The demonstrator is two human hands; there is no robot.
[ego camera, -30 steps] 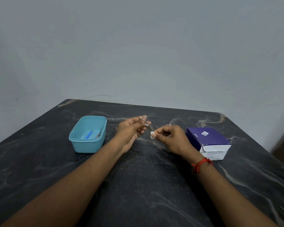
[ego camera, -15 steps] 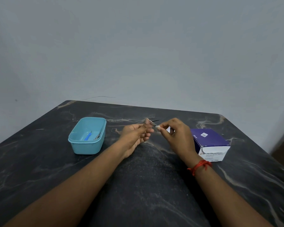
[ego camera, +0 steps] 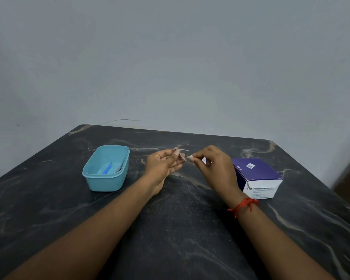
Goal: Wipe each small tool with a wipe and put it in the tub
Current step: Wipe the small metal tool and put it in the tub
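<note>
The left hand [ego camera: 163, 165] pinches the small metal tool [ego camera: 182, 157], whose long axis slants toward the wipe [ego camera: 190, 158] pinched in the right hand [ego camera: 215, 168]; the teal tub [ego camera: 103, 182] stands on the table [ego camera: 190, 229] to the left, nearer the left hand.

table [ego camera: 49, 199]: dark grey-black stone-look top w/ pale veins; fills lower half of frame; far edge runs across mid frame, both far corners cut at an angle.
tub [ego camera: 105, 182]: light blue plastic, rect w/ rounded corners, no lid; stands upright on table, centre-left of frame.
box [ego camera: 257, 172]: purple top w/ small white label, white front, print too small to read; sits on table, centre-right of frame.
tub vs box: well apart, bare tabletop btwn them.
</note>
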